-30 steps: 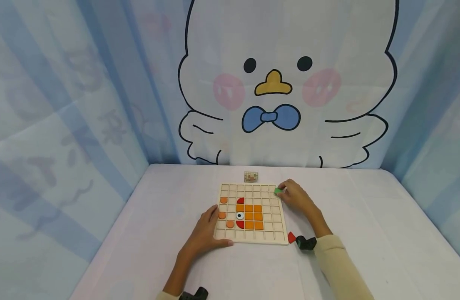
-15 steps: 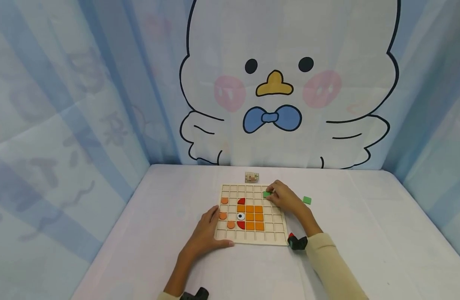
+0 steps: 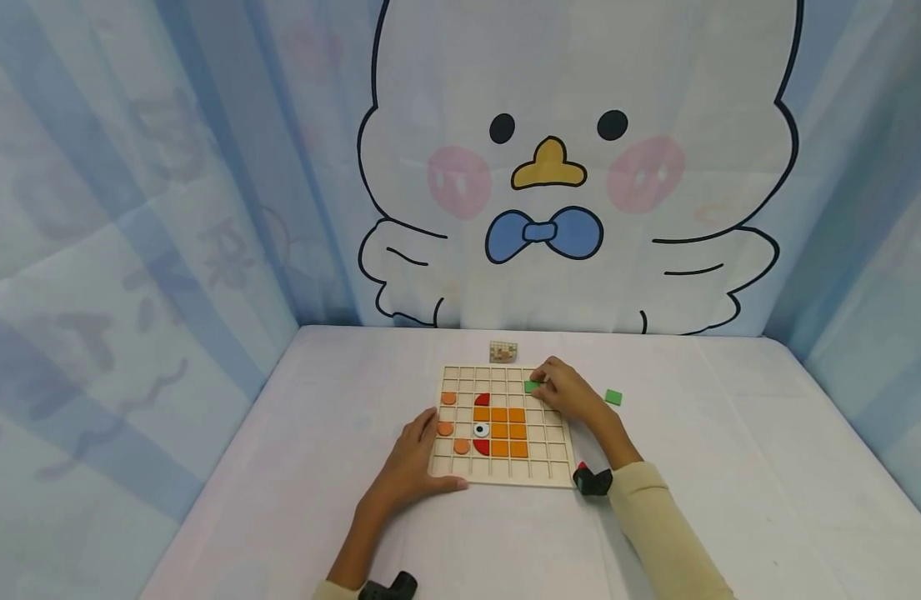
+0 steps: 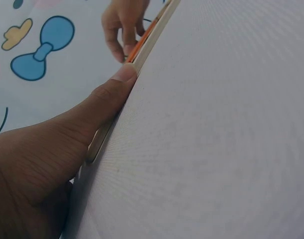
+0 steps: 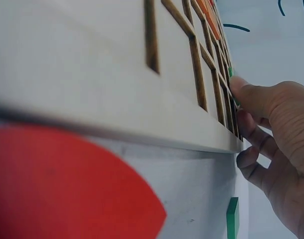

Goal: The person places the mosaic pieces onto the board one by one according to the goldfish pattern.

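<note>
A wooden grid board [image 3: 505, 476] lies on the table, with orange square tiles [image 3: 508, 429], orange discs [image 3: 448, 398], red quarter-round pieces [image 3: 482, 447] and an eye piece [image 3: 481, 430] on it. My left hand [image 3: 406, 462] rests against the board's near left corner, thumb along the front edge and fingers at the left side. At the far right part of the grid, my right hand [image 3: 568, 390] pinches a green square tile [image 3: 531, 387] between thumb and fingers. In the right wrist view its thumb touches the board's surface, and the tile is mostly hidden.
Another green tile [image 3: 613, 397] lies on the table right of the board. A loose red piece [image 5: 67, 184] sits by the near right corner, partly covered by the wrist camera [image 3: 593, 481] in the head view. Behind the board stands a small patterned item [image 3: 503, 352].
My right hand has moved left from the board's far right corner with the green tile, then hardly moved. The other green tile has come into sight. My left hand has stayed still.
</note>
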